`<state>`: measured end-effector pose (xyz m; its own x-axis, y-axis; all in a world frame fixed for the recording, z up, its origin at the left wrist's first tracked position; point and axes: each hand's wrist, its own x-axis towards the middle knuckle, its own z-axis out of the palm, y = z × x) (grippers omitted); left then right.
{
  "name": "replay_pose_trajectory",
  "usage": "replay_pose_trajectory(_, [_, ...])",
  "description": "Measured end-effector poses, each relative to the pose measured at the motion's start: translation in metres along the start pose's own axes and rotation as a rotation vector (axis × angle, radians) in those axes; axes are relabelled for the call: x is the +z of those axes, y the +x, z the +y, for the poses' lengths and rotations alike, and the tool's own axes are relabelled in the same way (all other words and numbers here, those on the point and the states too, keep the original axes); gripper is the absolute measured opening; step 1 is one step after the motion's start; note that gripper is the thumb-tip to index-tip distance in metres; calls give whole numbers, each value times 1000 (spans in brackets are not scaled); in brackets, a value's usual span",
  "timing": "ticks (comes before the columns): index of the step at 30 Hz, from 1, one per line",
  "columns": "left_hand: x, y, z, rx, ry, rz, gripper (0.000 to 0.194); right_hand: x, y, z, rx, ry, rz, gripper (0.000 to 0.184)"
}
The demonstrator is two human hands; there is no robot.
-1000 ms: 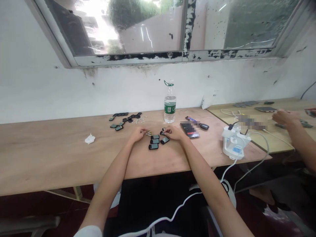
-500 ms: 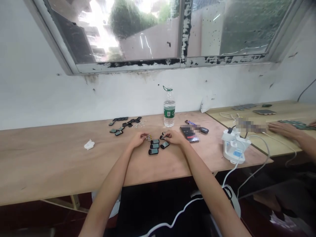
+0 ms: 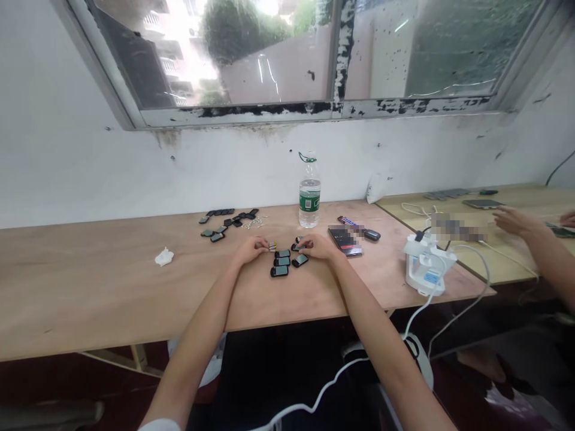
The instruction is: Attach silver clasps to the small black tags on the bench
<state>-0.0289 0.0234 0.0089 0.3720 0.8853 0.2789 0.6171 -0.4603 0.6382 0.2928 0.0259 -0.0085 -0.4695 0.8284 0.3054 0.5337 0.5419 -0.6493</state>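
My left hand (image 3: pixel 252 249) rests on the table with its fingers drawn together. At its fingertips are small silver-and-yellow pieces (image 3: pixel 272 246), too small to name. My right hand (image 3: pixel 315 246) pinches a small black device (image 3: pixel 295 246), partly hidden by the fingers. Between and below the hands lie several small black devices with grey screens, stacked in a column; the lowest device (image 3: pixel 279 271) is nearest me. A tilted device (image 3: pixel 300 260) lies just below my right hand.
More dark devices (image 3: pixel 217 237) and small white pieces (image 3: pixel 254 222) lie at the back left. A water bottle (image 3: pixel 309 203), a phone (image 3: pixel 344 241), a white power strip (image 3: pixel 424 266) with cables and a crumpled white tissue (image 3: pixel 164 257) are around. Another person's hand (image 3: pixel 516 222) is at the right.
The camera view has shifted slightly. My hands stay almost in place by the devices. The other person's hand at the right has lifted off the green boards.
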Motion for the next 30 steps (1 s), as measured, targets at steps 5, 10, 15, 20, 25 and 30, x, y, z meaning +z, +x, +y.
replay_pose_trajectory(5, [-2,-1,-1,-27,21,25,21,-3,-3,-9,12,-37,2,17])
replay_pose_trajectory(10, [-3,-1,3,-12,-62,214,22,-5,-5,-24,62,-104,26,19])
replay_pose_trajectory(15, [19,6,20,122,-109,219,24,-6,-3,-26,77,-137,56,10])
replay_pose_trajectory(20, [43,12,37,141,-102,175,27,-4,-4,-28,32,-137,83,12])
replay_pose_trajectory(25, [48,12,43,156,-63,161,28,-3,-3,-28,13,-167,34,15])
replay_pose_trajectory(30, [48,10,44,131,-32,160,28,-3,-3,-20,29,-129,3,19])
